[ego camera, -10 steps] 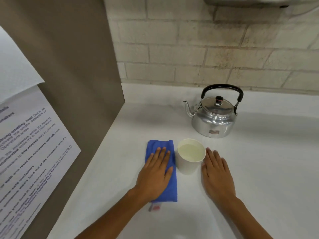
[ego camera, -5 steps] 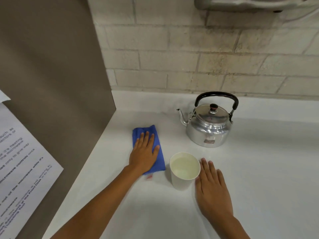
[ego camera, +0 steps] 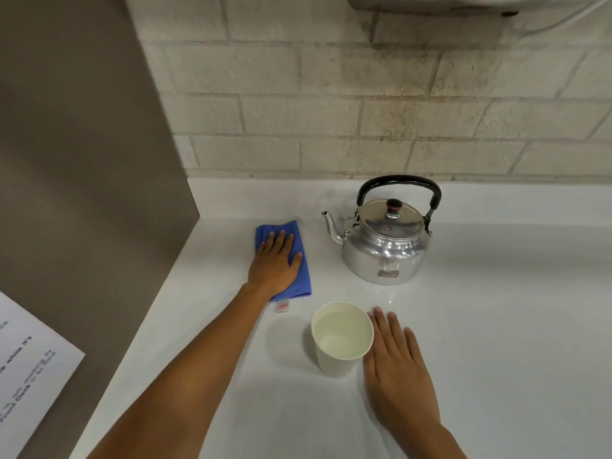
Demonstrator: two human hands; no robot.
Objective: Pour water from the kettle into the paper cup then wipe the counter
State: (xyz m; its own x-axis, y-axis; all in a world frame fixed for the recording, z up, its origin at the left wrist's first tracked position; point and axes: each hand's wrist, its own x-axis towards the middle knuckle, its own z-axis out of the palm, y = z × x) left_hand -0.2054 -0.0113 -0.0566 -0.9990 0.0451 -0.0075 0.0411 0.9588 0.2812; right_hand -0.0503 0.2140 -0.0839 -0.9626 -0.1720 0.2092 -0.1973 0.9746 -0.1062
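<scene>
A folded blue cloth point(ego camera: 305, 279) lies on the white counter point(ego camera: 503, 326), left of the kettle. My left hand point(ego camera: 275, 263) presses flat on it, fingers pointing toward the wall. The silver kettle point(ego camera: 385, 246) with a black handle stands upright near the back, its spout pointing left. A white paper cup point(ego camera: 341, 339) with water in it stands in front of the kettle. My right hand point(ego camera: 397, 376) rests flat on the counter, its fingertips right beside the cup's rim, holding nothing.
A brown side panel point(ego camera: 82, 160) walls off the counter on the left, with a printed paper notice point(ego camera: 26, 366) stuck on it. A brick wall point(ego camera: 364, 111) runs along the back. A grey fixture point(ego camera: 463, 1) hangs at the top.
My left hand has slid the blue cloth away from me toward the back wall, from beside the cup to beside the kettle. My right hand has stayed flat beside the cup.
</scene>
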